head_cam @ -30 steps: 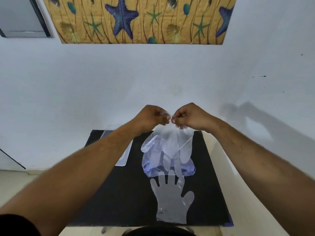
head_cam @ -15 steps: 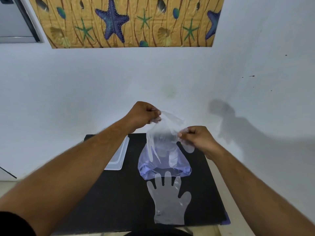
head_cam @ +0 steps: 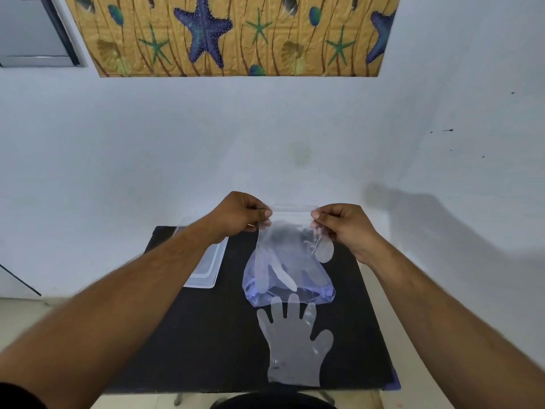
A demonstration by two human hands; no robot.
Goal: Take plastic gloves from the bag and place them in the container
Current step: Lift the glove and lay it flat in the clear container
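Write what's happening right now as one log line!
left hand: pinching bag top | right hand: pinching bag top | one glove: flat on table | container: no gloves seen

Soft even light, wall shadow right, wide-angle edge stretch.

Container [head_cam: 206, 262] left of the bag [head_cam: 287, 267]; one glove [head_cam: 295, 343] on the table [head_cam: 206, 335] before it.
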